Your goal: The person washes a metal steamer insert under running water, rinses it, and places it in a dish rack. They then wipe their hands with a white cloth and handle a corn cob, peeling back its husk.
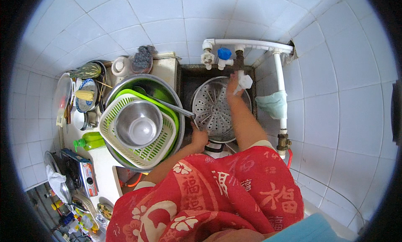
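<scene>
A round metal steamer tray (213, 111) with radial rows of holes lies inside a metal pot (201, 90) in the dark sink (184, 81). At the near left, my left hand (200, 137) grips the rim. My right hand (233, 87) is at the far right of the tray, partly hidden behind the white plastic tap (245, 81). Whether its fingers hold the rim or the tap is hard to see. A metal-handled utensil (176, 107) sticks out of the big basin beside the sink, its tip above the pot's left edge.
Left of the sink, a large metal basin (180, 135) holds a white colander (168, 143) and a metal bowl (154, 122). Behind it stand a squash (89, 71) and corn (84, 95). A green soap bottle (94, 141) and portable gas stove (86, 179) sit farther left. White pipes (257, 43) line the wall.
</scene>
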`<act>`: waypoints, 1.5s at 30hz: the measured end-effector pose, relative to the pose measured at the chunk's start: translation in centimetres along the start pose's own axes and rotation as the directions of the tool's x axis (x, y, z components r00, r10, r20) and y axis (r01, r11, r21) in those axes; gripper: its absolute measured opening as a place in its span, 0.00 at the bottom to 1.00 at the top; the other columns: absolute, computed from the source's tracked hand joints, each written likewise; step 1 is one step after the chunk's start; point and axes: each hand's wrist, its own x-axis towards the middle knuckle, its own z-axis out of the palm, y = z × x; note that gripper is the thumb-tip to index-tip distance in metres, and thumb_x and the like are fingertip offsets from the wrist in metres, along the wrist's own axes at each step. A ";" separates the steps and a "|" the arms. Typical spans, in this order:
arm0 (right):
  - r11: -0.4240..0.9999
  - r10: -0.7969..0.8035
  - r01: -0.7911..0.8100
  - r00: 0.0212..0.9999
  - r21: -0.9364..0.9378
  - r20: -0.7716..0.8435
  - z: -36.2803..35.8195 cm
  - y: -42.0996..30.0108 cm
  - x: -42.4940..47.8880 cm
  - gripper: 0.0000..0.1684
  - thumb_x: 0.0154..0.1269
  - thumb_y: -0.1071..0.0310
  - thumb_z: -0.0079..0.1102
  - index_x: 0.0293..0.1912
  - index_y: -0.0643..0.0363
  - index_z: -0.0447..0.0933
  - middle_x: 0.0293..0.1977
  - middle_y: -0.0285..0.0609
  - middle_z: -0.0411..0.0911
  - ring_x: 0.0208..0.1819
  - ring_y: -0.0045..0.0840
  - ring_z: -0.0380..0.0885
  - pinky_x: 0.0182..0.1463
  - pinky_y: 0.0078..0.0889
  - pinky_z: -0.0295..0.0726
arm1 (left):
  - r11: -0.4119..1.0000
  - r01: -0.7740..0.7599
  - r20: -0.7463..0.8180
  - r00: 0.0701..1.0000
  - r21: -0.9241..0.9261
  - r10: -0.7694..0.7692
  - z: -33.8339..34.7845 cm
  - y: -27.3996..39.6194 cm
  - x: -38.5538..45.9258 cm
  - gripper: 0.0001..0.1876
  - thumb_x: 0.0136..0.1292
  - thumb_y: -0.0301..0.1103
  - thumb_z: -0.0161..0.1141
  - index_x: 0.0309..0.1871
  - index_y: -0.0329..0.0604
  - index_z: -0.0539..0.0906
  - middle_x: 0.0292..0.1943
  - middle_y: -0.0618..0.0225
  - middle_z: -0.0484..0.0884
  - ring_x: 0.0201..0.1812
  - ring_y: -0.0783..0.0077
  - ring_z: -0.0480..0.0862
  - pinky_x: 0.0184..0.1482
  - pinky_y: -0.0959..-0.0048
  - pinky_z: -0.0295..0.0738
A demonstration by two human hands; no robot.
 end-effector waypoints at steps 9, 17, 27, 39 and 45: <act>0.651 -0.226 0.648 0.662 -0.394 0.715 6.8 -10.7 -10.9 0.10 0.59 0.63 0.58 0.37 0.57 0.79 0.37 0.45 0.76 0.45 0.42 0.72 0.51 0.47 0.67 | 0.993 -0.104 0.040 0.994 -0.053 0.106 1.7 2.3 0.5 0.41 0.59 0.29 0.52 0.72 0.41 0.41 0.38 0.49 0.78 0.20 0.61 0.77 0.17 0.66 0.70; 0.719 0.196 0.348 0.729 -0.602 0.656 1.0 -13.5 -13.7 0.17 0.57 0.55 0.62 0.27 0.61 0.78 0.29 0.49 0.75 0.36 0.45 0.74 0.43 0.42 0.72 | 0.952 -0.014 0.156 0.986 -0.305 0.065 1.0 5.2 1.9 0.25 0.60 0.31 0.51 0.61 0.48 0.62 0.38 0.61 0.76 0.27 0.66 0.76 0.17 0.71 0.68; 0.502 -0.153 0.335 0.942 -0.797 0.299 0.1 -27.1 -8.7 0.22 0.60 0.55 0.60 0.47 0.60 0.70 0.35 0.49 0.75 0.39 0.44 0.76 0.45 0.43 0.74 | 0.703 0.517 0.376 0.851 -0.488 -0.365 0.8 2.3 1.9 0.13 0.59 0.28 0.49 0.47 0.40 0.73 0.34 0.64 0.77 0.29 0.67 0.76 0.20 0.73 0.70; -0.067 0.430 0.513 0.789 -0.856 0.439 5.3 -29.3 -3.7 0.26 0.60 0.51 0.57 0.49 0.63 0.70 0.40 0.54 0.78 0.43 0.45 0.79 0.46 0.43 0.78 | 0.948 0.031 0.176 0.984 -0.316 0.026 1.4 2.5 1.5 0.29 0.60 0.26 0.48 0.66 0.45 0.58 0.45 0.57 0.78 0.34 0.62 0.79 0.20 0.66 0.74; 0.007 0.501 0.506 0.745 -0.863 0.441 5.6 -28.6 -2.4 0.33 0.63 0.43 0.51 0.46 0.68 0.72 0.43 0.59 0.77 0.47 0.49 0.77 0.49 0.45 0.76 | 0.985 0.051 -0.087 0.996 0.165 -0.037 2.1 2.5 1.0 0.43 0.61 0.29 0.52 0.73 0.51 0.37 0.51 0.47 0.75 0.39 0.57 0.81 0.39 0.60 0.78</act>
